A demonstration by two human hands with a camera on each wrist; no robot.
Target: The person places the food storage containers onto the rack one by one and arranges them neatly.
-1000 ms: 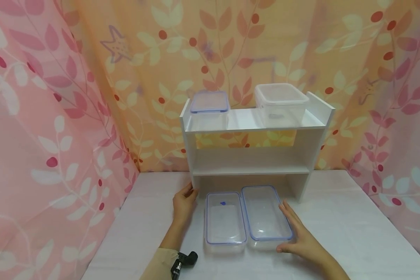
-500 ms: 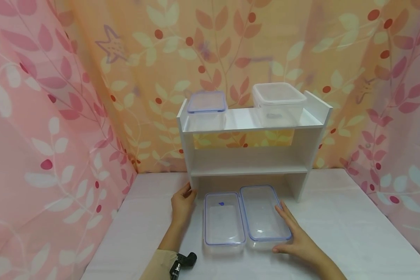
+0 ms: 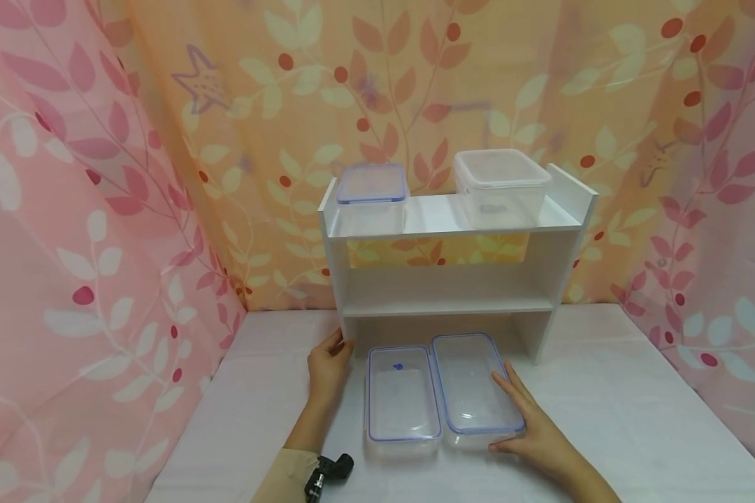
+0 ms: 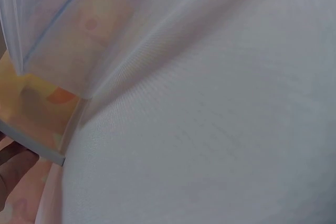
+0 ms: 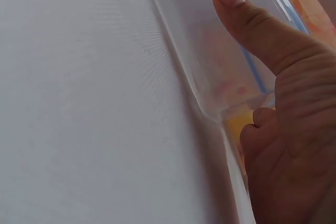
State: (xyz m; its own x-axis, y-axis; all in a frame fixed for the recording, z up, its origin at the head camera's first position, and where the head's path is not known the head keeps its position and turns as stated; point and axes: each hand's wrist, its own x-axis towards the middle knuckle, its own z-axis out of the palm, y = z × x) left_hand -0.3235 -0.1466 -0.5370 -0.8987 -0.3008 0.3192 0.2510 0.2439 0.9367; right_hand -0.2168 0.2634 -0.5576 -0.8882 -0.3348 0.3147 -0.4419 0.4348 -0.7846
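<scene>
Two clear food storage containers with blue-edged lids lie side by side on the table: a left container point(image 3: 404, 395) with a small blue mark on its lid, and a right container point(image 3: 475, 384) set slightly askew. My right hand point(image 3: 531, 426) grips the right container's near right corner, its thumb along the front wall and the other fingers along the right side. A white two-tier shelf point(image 3: 447, 300) stands behind them. With my left hand point(image 3: 328, 367) I hold the lower front edge of its left side panel; in the left wrist view, fingers point(image 4: 16, 171) show at that panel's edge.
On the shelf's top board stand a blue-lidded container point(image 3: 372, 199) at left and a taller white-lidded container point(image 3: 503, 187) at right. A white cloth covers the table point(image 3: 610, 398). Floral curtains point(image 3: 277, 126) hang behind and at both sides.
The head view has shifted slightly. My right fingers have moved a little along the right container's side; my left hand keeps its place at the shelf, and both containers stay put.
</scene>
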